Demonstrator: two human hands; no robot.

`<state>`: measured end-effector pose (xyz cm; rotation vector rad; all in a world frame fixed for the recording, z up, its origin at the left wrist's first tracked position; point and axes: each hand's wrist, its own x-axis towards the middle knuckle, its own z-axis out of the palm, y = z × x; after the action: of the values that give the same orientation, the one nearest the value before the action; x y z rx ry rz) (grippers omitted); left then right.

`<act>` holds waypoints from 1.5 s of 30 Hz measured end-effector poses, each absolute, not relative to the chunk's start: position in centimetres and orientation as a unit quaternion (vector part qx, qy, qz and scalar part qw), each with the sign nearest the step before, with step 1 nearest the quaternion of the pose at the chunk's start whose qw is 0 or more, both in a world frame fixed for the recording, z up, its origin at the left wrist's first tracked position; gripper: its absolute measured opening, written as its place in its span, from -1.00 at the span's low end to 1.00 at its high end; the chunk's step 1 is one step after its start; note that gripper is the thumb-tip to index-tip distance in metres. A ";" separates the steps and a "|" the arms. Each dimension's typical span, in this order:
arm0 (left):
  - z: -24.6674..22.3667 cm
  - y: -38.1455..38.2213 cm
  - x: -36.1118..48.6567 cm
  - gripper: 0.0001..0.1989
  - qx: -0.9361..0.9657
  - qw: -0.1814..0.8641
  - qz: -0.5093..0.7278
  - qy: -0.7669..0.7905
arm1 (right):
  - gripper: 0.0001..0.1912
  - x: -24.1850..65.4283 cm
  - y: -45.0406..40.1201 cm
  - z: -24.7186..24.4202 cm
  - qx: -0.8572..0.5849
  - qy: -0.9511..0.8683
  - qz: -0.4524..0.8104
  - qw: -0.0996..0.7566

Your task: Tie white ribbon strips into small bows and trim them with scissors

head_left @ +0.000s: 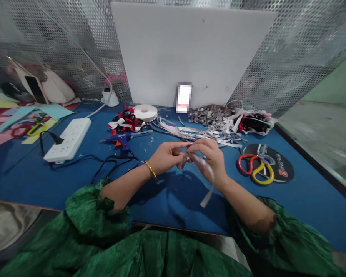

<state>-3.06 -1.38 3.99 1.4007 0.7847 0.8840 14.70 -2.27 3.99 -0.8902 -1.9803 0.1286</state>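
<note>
A light grey ribbon is pinched between my two hands over the middle of the blue table. Its loose end curves over my right palm and hangs toward the table's front edge. My left hand is closed, thumb and fingers pressed on the ribbon's upper part. My right hand meets it fingertip to fingertip, also closed on the ribbon. What exactly lies between the fingertips is mostly hidden. Just beyond my hands lie several loose white and grey ribbon strips. A blue glue gun rests to the left.
Scissors with red and yellow handles lie on a dark round disc at right. A white power strip and black cable are at left. Behind stand a ribbon roll, a pile of grey pieces and a phone against a white board.
</note>
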 end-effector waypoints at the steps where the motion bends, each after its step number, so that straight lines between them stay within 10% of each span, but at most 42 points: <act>1: 4.0 -1.4 -3.0 -0.44 0.613 0.612 0.375 0.331 | -0.95 14.7 -2.2 3.8 -0.366 -0.795 0.064 0.480; 22: 4.5 -1.9 -2.9 -0.40 0.568 0.655 0.358 0.346 | -0.95 14.6 -1.6 3.7 -0.428 -0.681 0.233 0.546; 30: 5.0 -2.1 -3.1 -0.37 0.522 0.703 0.344 0.341 | -0.66 16.4 -0.4 3.8 -0.384 -0.796 0.005 0.469; 45: 5.2 -2.2 -3.3 -0.38 0.501 0.745 0.313 0.309 | -0.84 16.0 -0.7 3.3 -0.386 -0.780 -0.010 0.493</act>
<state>-3.32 -2.22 5.21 1.0967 0.6771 0.6849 15.96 -0.68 3.28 -0.9363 -1.8912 -0.0252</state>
